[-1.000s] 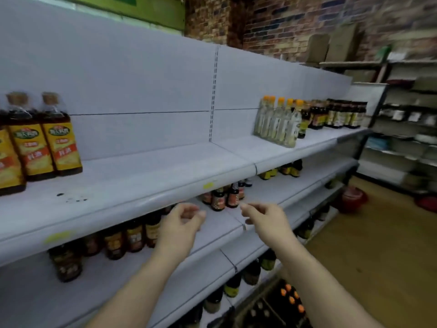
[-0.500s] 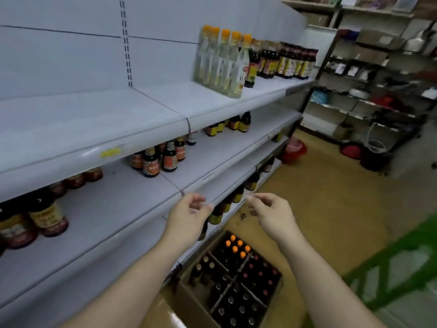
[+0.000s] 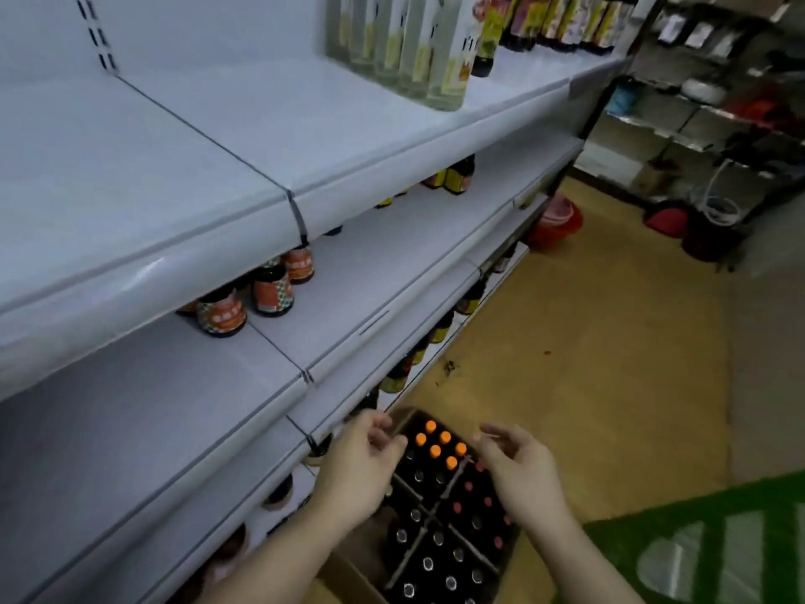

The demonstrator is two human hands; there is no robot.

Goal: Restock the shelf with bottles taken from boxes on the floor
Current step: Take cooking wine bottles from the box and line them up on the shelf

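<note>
Left hand (image 3: 357,464), right hand (image 3: 518,468) – loosely curled, empty – above bottle box (image 3: 440,529)

Both hands (image 3: 359,468) (image 3: 520,475) have dropped, seemingly empty, over the box (image 3: 348,562).

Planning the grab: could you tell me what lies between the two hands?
Head view: orange-capped bottles in the box show between left hand and right hand.
</note>
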